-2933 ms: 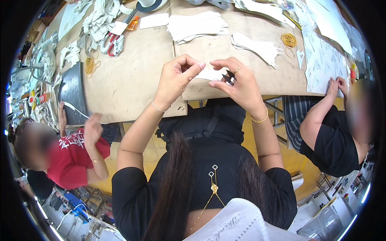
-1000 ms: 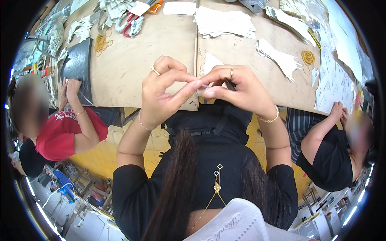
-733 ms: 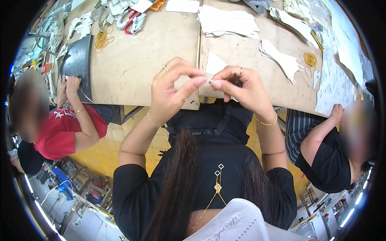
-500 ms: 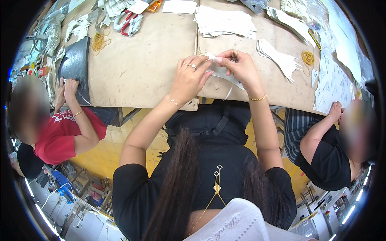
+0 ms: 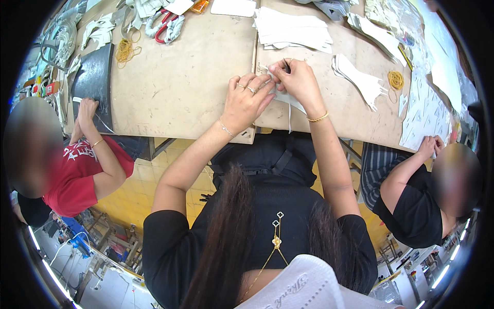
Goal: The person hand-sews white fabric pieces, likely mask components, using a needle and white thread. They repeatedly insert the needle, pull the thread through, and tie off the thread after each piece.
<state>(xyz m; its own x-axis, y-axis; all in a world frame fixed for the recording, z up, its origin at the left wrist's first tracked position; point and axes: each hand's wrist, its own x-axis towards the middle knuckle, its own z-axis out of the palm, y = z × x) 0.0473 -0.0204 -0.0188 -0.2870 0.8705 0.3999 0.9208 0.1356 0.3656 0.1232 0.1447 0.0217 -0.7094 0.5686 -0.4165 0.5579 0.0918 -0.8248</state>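
Observation:
A white flat piece (image 5: 293, 101) lies near the table's front edge, mostly hidden beneath my hands. From it a thin white strip (image 5: 289, 121) hangs over the edge. My left hand (image 5: 249, 100) presses its bent fingers and thumb on the piece's left side. Close against those fingertips, my right hand (image 5: 297, 82) is closed in a pinch over the upper part of the piece. A thin dark thing (image 5: 286, 65) shows between its fingers; its kind is too small to tell.
White cut pieces (image 5: 293, 31) are stacked ahead, with slimmer ones (image 5: 360, 82) at the right. Rubber bands (image 5: 395, 80) and red-handled scissors (image 5: 165, 28) lie on the table (image 5: 180, 87). Co-workers sit either side: a red sleeve (image 5: 77, 185) left, a black sleeve (image 5: 411, 216) right.
My right hand has shifted slightly left and turned, and a thin dark thing now shows in its fingers. The white strip hangs straighter. My left hand has barely moved.

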